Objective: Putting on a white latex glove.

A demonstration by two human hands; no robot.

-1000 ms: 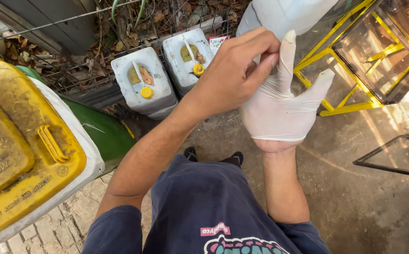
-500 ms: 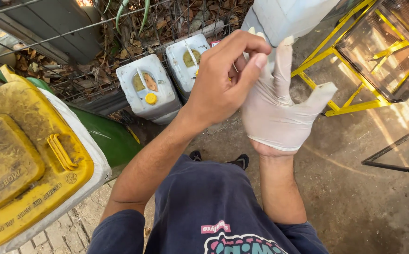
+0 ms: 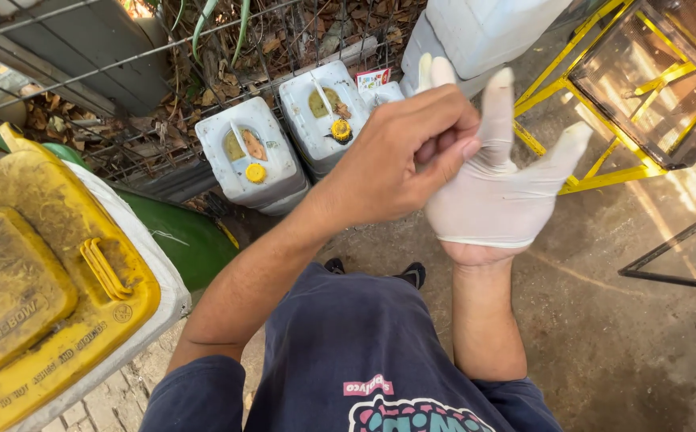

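Covering the right hand [image 3: 496,200], a thin white glove [image 3: 524,192] sits raised in the middle of the view, above the person's lap. It looks like smooth, slightly creased latex, pale and matte, with a rolled cuff ending at the wrist, where bare forearm shows below. The gloved fingers stand spread and point upward; the thumb angles out to the right, and one fingertip pokes up behind the other hand. That right hand is open and holds nothing.

The left hand [image 3: 400,160] is bare and crosses in front from the left, its fingers curled and pinched on the glove material at the base of the gloved fingers. It touches the glove directly.

Below both hands lies a dark navy shirt [image 3: 348,352] with a colourful print, and two dark shoe tips show on the concrete floor [image 3: 628,344].

Behind the hands stand two white plastic jerrycans [image 3: 256,156] with yellow caps, set against a wire fence [image 3: 108,72] backed by dry leaves. A larger white container [image 3: 484,28] sits at the top. To the left is a dirty yellow lid [image 3: 44,280] on a white bin, with a green drum [image 3: 184,240] beside it. A yellow metal frame [image 3: 604,172] stands to the right.
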